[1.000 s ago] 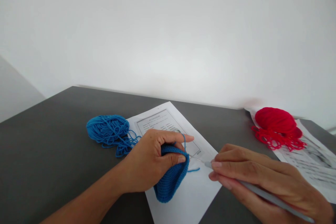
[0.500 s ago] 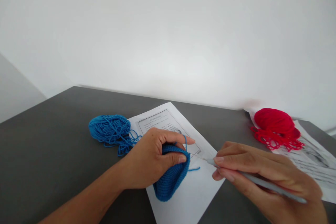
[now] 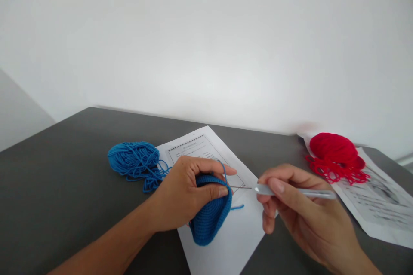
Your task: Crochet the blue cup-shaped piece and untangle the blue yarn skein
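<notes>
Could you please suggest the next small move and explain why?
Probably the right hand should catch the blue strand with the crochet hook: its shaft meets the edge of the crocheted piece, and the strand runs down nearby from the left hand.

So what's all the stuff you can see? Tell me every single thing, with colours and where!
crocheted piece: 1, blue, middle, above the near paper
loose yarn end: 1, blue, just right of that piece
blue yarn ball: 1, blue, left on the table, strands spilling out
red yarn ball: 1, red, right, on the far paper
crochet hook: 1, grey handle, thin shaft reaching the crocheted piece
near paper: 1, white, printed, middle
far paper: at least 1, white, printed, right
table: 1, dark grey, under everything
wall: white, behind
left hand: 1, bare, pinching the crocheted piece
right hand: 1, bare, holding the crochet hook
</notes>
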Tool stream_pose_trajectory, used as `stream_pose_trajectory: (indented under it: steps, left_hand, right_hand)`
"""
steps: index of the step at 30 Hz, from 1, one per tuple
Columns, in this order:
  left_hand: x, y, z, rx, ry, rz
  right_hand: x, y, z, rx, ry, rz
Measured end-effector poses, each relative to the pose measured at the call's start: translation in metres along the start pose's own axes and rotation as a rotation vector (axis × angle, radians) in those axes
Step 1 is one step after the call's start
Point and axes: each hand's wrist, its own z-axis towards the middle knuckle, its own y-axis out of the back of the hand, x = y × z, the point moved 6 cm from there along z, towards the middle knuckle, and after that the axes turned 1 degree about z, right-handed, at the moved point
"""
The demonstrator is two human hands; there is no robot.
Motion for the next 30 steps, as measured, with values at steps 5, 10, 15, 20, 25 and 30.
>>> stream_pose_trajectory:
  steps: [5,10,15,20,25,30]
  left_hand:
    - [0.000,0.001,-0.004,-0.217,-0.040,-0.036]
    - [0.005,-0.008,-0.007,-0.236,0.039,-0.019]
    - [0.007,-0.009,-0.007,-0.235,0.041,-0.095]
    - [0.013,-0.011,-0.004,-0.209,0.085,-0.311]
    - [0.015,-0.014,-0.003,-0.258,0.083,-0.400]
    - [0.015,-0.014,-0.006,-0.336,0.098,-0.407]
  right_hand:
    - [-0.024,-0.021,0.003,-0.140,0.006,0.295]
    - [-0.022,-0.029,-0.005,-0.190,0.234,-0.020]
    - [-0.030,-0.023,-0.001,-0.193,0.067,0.093]
    - [-0.040,-0.025,0.005,-0.170,-0.154,0.355]
    - [-0.040,-0.027,0.002,-0.169,-0.079,0.337]
    - [-0.018,-0.030,-0.010,-0.244,0.355,-0.183]
